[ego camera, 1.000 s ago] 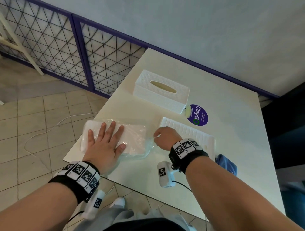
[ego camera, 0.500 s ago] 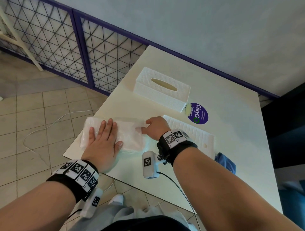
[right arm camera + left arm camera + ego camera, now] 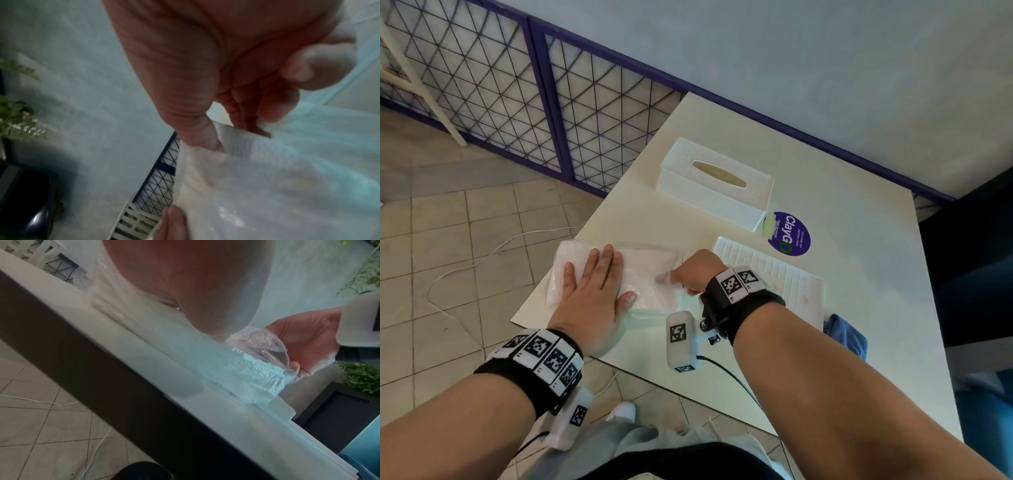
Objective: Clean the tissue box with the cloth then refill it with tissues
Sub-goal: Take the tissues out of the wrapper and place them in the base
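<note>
Right hand (image 3: 304, 344) on tissue pack (image 3: 263, 369)

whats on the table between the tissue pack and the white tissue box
Nothing: in the head view, only bare table separates the tissue pack from the tissue box.

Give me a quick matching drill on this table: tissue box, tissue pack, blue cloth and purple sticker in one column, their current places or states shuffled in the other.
Things:
1. tissue box
2. tissue pack
3. blue cloth
4. purple sticker

Places or states:
A. flat on the table beside the box's right end
B. pressed under the flat left hand, plastic wrap pinched by the right hand
C. at the far side of the table, slot on top, no tissue showing
D. bunched at the table's right edge, partly behind the right forearm

Pairs: 1-C, 2-B, 3-D, 4-A
</note>
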Motion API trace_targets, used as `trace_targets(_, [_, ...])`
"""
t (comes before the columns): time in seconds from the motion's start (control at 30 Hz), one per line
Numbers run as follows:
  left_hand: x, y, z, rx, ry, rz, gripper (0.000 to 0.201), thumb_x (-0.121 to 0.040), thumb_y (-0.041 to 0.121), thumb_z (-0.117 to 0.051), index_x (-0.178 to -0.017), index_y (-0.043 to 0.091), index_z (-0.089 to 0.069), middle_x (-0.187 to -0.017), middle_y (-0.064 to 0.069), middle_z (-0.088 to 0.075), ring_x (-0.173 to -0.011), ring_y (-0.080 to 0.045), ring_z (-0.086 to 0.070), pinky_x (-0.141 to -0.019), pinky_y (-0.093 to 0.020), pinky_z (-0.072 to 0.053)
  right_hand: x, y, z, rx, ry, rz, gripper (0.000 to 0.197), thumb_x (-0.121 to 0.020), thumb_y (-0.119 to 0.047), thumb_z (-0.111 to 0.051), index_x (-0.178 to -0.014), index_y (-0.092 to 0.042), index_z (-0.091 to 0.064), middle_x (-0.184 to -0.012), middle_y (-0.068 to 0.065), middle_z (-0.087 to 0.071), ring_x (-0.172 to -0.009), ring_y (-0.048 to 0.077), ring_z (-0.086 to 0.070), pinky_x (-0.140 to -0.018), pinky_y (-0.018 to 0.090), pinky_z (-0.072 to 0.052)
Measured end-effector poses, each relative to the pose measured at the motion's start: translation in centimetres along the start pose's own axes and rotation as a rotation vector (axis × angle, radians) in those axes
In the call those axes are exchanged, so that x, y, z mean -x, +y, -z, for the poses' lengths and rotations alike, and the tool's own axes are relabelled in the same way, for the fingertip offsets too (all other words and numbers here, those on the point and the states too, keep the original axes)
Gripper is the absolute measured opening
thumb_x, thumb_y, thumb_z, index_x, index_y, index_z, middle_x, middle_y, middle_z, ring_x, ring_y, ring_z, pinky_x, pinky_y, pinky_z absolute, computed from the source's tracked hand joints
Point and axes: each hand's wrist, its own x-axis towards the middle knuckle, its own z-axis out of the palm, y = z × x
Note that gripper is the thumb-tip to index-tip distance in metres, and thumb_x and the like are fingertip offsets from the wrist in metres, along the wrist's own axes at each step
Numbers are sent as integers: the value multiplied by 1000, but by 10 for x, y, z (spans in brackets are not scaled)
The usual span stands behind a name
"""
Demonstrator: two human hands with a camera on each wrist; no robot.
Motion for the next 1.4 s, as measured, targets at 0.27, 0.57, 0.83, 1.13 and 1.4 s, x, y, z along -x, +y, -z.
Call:
trace_targets(0.27, [-1, 0, -1, 17, 24, 4, 84, -82, 61, 6, -152, 16, 10, -160, 1, 18, -146, -17, 20, -114, -46, 18, 3, -1, -4, 140, 167, 122, 31, -88, -28, -56, -67, -6, -61, -66, 2, -56, -58, 16, -52, -47, 21, -36])
trace_targets(0.57, [-1, 0, -4, 38, 55, -2, 84, -83, 61, 4, -153, 15, 5, -161, 0, 13, -147, -18, 15, -114, -47, 17, 7, 1, -2, 201, 217, 176, 26, -86, -26, -59, -84, -3, -72, -78, 4, -62, -74, 19, -59, -66, 26, -50])
trace_targets(0.83, [2, -1, 4, 38, -22, -9, 104, -70, 84, -4, -146, 20, 28, -155, 1, 31, -144, -19, 26, -112, -50, 21, 1, -6, -6, 48, 50, 44, 45, -86, -34, -65, -56, -10, -40, -58, 0, -43, -51, 13, -42, -45, 22, -30])
trace_targets(1.13, [9, 3, 8, -18, 28, 58, 101, -84, 58, -42, -138, 29, 38, -158, -3, 26, -146, -26, 21, -112, -61, 13, 7, -20, 22, -180, 193, 91, 37, -89, -22, -56, -115, 4, -58, -99, 11, -59, -88, 28, -58, -73, 30, -46])
trace_targets(1.4, [4, 20, 8, -50, 22, 172, 83, -90, 50, -33, -149, 26, 20, -160, -5, 21, -146, -34, 17, -115, -59, 10, 53, 5, 89, -60, 429, 157, 32, -91, -11, -47, -123, -12, -49, -110, 11, -55, -89, 31, -62, -73, 45, -60])
